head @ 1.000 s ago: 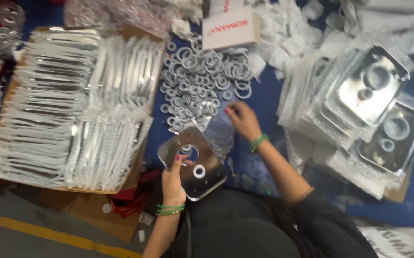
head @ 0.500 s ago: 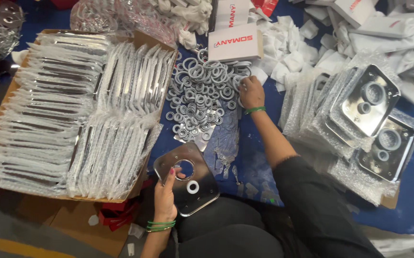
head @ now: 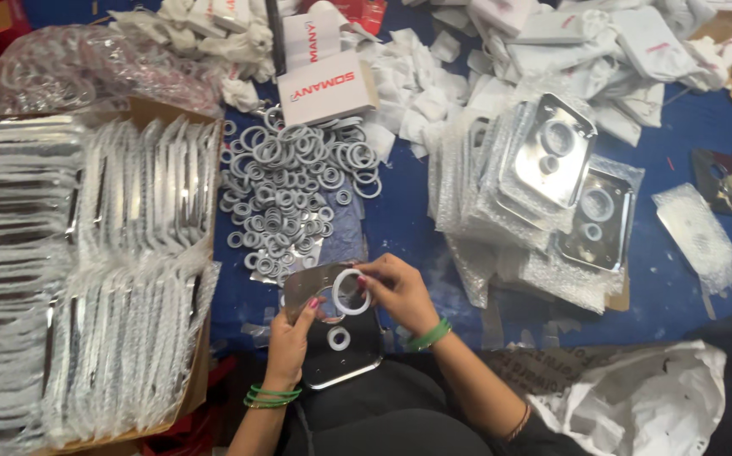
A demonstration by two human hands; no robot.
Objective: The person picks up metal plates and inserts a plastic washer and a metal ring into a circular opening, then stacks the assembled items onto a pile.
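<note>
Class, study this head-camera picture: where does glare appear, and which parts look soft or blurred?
Head view: glare streaks the wrapped plates in the cardboard box and the stacked metal plates; edges look soft; the hands, left hand and right hand, stay fairly sharp.

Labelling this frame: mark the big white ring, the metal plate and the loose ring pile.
big white ring (head: 352, 291), head view, its right rim
metal plate (head: 351, 361), head view, lower face
loose ring pile (head: 286, 198), head view, middle

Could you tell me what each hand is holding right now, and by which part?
The left hand grips the shiny metal plate by its left edge. The right hand pinches a white ring by its rim over the plate's large hole.
</note>
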